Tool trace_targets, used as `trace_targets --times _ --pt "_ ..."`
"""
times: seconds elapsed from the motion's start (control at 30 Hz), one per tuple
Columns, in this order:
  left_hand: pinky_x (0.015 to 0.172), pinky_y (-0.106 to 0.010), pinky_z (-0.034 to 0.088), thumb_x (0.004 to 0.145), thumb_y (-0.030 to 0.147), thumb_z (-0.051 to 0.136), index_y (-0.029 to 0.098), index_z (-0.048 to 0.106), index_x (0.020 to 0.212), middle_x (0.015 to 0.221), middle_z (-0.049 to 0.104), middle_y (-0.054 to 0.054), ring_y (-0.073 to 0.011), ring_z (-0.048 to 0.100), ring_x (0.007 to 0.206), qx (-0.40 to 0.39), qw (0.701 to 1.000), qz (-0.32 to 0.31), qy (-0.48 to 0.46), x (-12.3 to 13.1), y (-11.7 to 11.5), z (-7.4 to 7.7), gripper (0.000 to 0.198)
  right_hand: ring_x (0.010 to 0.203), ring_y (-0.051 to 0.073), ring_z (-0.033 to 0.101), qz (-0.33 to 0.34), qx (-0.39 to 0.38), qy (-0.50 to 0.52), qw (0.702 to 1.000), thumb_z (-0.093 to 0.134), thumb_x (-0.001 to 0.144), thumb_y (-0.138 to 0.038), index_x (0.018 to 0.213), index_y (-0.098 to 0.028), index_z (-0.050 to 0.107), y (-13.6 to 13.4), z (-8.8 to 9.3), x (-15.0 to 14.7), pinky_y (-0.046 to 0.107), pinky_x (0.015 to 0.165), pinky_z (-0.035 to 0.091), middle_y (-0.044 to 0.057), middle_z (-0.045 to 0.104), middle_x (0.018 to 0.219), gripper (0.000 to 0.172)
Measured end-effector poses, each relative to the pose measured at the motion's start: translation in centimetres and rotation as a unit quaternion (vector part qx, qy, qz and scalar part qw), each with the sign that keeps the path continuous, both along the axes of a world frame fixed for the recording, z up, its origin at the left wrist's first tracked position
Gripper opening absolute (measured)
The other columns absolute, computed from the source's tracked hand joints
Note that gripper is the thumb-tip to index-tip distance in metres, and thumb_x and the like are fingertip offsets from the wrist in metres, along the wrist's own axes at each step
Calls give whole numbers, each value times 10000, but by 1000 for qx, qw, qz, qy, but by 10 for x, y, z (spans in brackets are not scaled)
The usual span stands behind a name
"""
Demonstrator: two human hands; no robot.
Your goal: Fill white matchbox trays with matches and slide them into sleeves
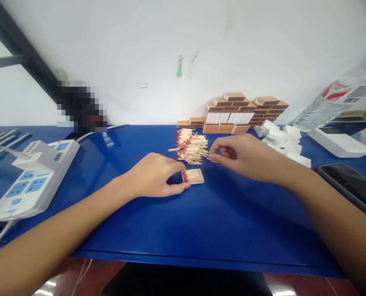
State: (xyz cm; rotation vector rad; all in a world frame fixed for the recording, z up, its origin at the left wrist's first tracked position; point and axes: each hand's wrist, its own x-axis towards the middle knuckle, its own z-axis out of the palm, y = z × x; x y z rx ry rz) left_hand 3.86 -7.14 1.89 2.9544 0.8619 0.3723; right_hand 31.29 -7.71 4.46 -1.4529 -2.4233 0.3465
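On the blue table (201, 222) a small white matchbox tray (193, 176) lies filled with red-tipped matches. My left hand (156, 174) rests beside it, thumb and fingers pinching the tray's left end. Just behind lies a loose pile of matches (191, 147). My right hand (241, 155) hovers at the pile's right edge, fingers curled in a pinch on a few matches. Finished brown matchboxes (244, 109) are stacked against the wall.
Empty white trays (281, 137) lie scattered right of the stack. A white power strip (31, 176) with cables sits at the left. A dark phone (349, 185) and a white device (337, 142) are at the right. The table's front edge is near me.
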Motion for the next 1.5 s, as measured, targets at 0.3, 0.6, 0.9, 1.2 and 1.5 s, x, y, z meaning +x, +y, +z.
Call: trace_targets --times 0.3,0.6,0.9,1.2,1.5 --pt "558 -274 356 944 486 614 184 738 996 694 676 17 -126 615 601 -28 1000 4 10 2 -2 0 330 737 191 597 -22 -70 -99 992 525 971 -375 914 -212 647 13 -17 14 304 636 400 57 703 858 212" --pt "560 -273 365 958 498 587 178 734 966 702 683 5 -129 623 610 -8 1000 -1 5 0 -1 -1 353 790 220 614 -19 -71 -97 993 500 1001 -419 908 -219 628 12 -20 17 330 668 414 76 710 913 255" --pt "574 -276 365 951 491 606 185 739 993 706 684 13 -133 620 618 -14 1000 1 11 1 -1 0 336 751 202 598 -15 -88 -110 990 484 1011 -451 903 -225 618 14 -19 18 321 648 395 61 697 877 284" --pt "562 -273 373 952 484 601 178 734 975 699 680 10 -127 620 605 -6 1000 -1 2 1 0 -1 335 664 167 553 12 -89 -40 995 516 998 -460 909 -224 630 7 -11 11 296 600 370 26 664 774 277" --pt "562 -291 357 967 521 563 178 724 948 706 684 -3 -154 639 631 3 1000 3 20 1 -1 -2 379 657 150 519 92 -127 25 987 530 1018 -433 878 -226 626 -21 -8 -27 281 592 352 1 638 763 267"
